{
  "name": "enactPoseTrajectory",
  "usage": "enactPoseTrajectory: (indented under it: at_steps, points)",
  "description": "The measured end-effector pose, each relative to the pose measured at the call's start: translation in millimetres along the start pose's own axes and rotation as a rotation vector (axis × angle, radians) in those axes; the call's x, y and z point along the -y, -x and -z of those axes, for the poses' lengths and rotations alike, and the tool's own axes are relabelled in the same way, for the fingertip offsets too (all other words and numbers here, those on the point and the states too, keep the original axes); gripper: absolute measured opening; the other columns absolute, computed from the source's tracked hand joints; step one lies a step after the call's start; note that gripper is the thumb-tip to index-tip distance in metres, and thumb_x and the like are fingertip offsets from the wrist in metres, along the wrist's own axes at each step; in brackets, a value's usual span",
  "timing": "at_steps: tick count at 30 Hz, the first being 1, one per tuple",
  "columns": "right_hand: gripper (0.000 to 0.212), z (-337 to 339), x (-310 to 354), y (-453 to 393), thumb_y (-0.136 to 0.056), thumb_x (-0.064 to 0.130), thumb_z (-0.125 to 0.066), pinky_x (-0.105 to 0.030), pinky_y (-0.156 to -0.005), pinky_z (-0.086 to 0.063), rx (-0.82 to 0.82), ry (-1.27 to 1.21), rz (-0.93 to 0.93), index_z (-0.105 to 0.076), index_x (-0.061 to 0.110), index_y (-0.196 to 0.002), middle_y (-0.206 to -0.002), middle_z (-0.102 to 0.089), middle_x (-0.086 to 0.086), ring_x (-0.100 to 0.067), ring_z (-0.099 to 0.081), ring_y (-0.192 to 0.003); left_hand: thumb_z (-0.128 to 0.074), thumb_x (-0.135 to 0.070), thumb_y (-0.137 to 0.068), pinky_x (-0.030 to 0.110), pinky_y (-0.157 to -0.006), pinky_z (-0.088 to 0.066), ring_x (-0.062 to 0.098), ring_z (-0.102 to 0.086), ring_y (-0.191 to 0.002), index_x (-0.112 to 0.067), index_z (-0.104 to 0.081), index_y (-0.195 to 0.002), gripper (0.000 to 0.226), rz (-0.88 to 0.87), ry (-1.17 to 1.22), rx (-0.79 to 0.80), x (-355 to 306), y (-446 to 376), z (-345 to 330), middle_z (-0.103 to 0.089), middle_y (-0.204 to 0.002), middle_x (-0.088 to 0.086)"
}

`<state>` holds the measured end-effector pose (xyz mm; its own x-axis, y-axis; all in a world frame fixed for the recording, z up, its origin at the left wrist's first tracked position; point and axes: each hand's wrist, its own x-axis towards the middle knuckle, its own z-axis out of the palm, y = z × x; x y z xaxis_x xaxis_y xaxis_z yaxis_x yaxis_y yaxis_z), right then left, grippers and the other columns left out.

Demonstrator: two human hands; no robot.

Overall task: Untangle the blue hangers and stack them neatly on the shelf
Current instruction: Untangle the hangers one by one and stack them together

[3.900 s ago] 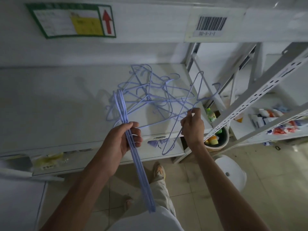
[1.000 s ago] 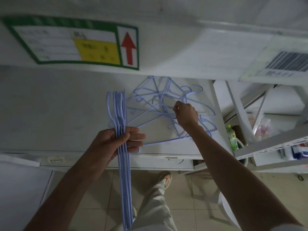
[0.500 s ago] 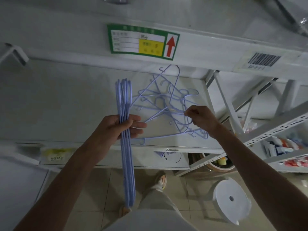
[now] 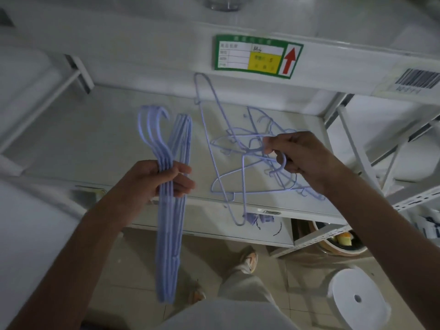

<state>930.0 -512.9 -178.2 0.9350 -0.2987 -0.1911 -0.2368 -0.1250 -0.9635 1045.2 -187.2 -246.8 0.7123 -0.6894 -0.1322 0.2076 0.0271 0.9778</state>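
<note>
Your left hand (image 4: 158, 181) is curled tight around a bunch of hangers (image 4: 169, 210) that all lie flat together. The hooks stick up above your fingers, and the long ends hang down past the front edge of the shelf (image 4: 95, 139). Your right hand (image 4: 302, 160) pinches one loose hanger (image 4: 220, 144) near its hook, with the fingers bent around the thin wire. That hanger stands up tall, with one end near the label (image 4: 258, 55) above the shelf and the other end dipping below the shelf's front edge. Under your right hand, a messy pile of hangers (image 4: 257, 167) lies on the shelf, all twisted into each other. The neat bunch is to the left of that pile and does not touch it. A barcode sticker (image 4: 416, 79) sits up to the right of the shelf. Down on the floor, below the shelf, there is a white stool (image 4: 357, 298) and your shoe (image 4: 250, 258).
</note>
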Motion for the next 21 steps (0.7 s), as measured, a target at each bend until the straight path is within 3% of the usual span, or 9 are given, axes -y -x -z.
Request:
enactPoseTrajectory:
  at_steps: [2, 7, 11, 13, 15, 18, 21]
  points:
    - [0.027, -4, 7, -3, -0.094, 0.025, -0.072, -0.024, -0.047, -0.018, 0.036, 0.070, 0.000, -0.077, 0.001, -0.083, -0.053, -0.033, -0.007, -0.015, -0.023, -0.046, -0.076, -0.038, -0.084, 0.037, -0.081, -0.062, 0.037, -0.076, -0.097, -0.009, -0.079, -0.107, 0.037, -0.005, 0.001, -0.023, -9, 18, 21, -0.078, -0.099, 0.022]
    - [0.026, -26, 14, -15, -0.090, 0.036, -0.076, -0.025, -0.052, -0.024, 0.129, 0.292, 0.002, -0.083, 0.011, -0.086, -0.051, -0.034, -0.001, -0.013, -0.026, -0.047, -0.054, -0.016, -0.091, 0.035, -0.080, -0.064, 0.028, -0.078, -0.090, -0.001, -0.071, -0.111, 0.030, -0.024, -0.071, -0.136, -23, 50, 58, -0.080, -0.094, 0.016]
    - [0.025, -43, 18, -25, -0.088, 0.041, -0.078, -0.027, -0.056, -0.033, 0.226, 0.639, 0.114, -0.083, 0.020, -0.076, -0.054, -0.042, -0.011, -0.013, -0.039, -0.055, -0.052, -0.014, -0.093, 0.032, -0.082, -0.064, 0.026, -0.078, -0.090, 0.002, -0.068, -0.115, 0.032, -0.015, -0.104, -0.212, -27, 68, 83, -0.079, -0.096, 0.016]
    - [0.023, -51, 22, -29, -0.088, 0.040, -0.078, -0.026, -0.056, -0.035, 0.262, 0.768, 0.164, -0.082, 0.022, -0.073, -0.052, -0.049, -0.009, -0.005, -0.041, -0.047, -0.055, -0.017, -0.090, 0.034, -0.084, -0.063, 0.029, -0.078, -0.093, -0.002, -0.073, -0.112, 0.032, -0.025, -0.091, -0.265, -30, 78, 100, -0.077, -0.102, 0.020]
    - [0.022, -59, 26, -33, -0.086, 0.044, -0.078, -0.026, -0.057, -0.041, 0.253, 0.889, 0.195, -0.082, 0.028, -0.072, -0.050, -0.057, 0.003, -0.004, -0.046, -0.045, -0.057, -0.018, -0.089, 0.035, -0.084, -0.063, 0.032, -0.076, -0.097, -0.007, -0.077, -0.107, 0.029, -0.045, -0.076, -0.302, -34, 87, 118, -0.077, -0.105, 0.020]
    - [0.023, -72, 33, -33, -0.081, 0.056, -0.076, -0.027, -0.065, -0.047, 0.167, 1.070, 0.254, -0.080, 0.036, -0.071, -0.053, -0.064, 0.020, 0.001, -0.056, -0.057, -0.057, -0.019, -0.092, 0.038, -0.087, -0.062, 0.033, -0.075, -0.103, -0.010, -0.078, -0.109, 0.028, -0.062, -0.116, -0.327, -42, 96, 141, -0.077, -0.108, 0.017]
    - [0.031, -83, 41, -29, -0.075, 0.064, -0.076, -0.028, -0.068, -0.050, 0.100, 1.160, 0.316, -0.078, 0.033, -0.069, -0.053, -0.063, 0.013, 0.001, -0.057, -0.061, -0.053, -0.018, -0.098, 0.039, -0.088, -0.062, 0.033, -0.074, -0.106, -0.012, -0.076, -0.114, 0.028, -0.094, -0.152, -0.319, -50, 101, 154, -0.077, -0.110, 0.016]
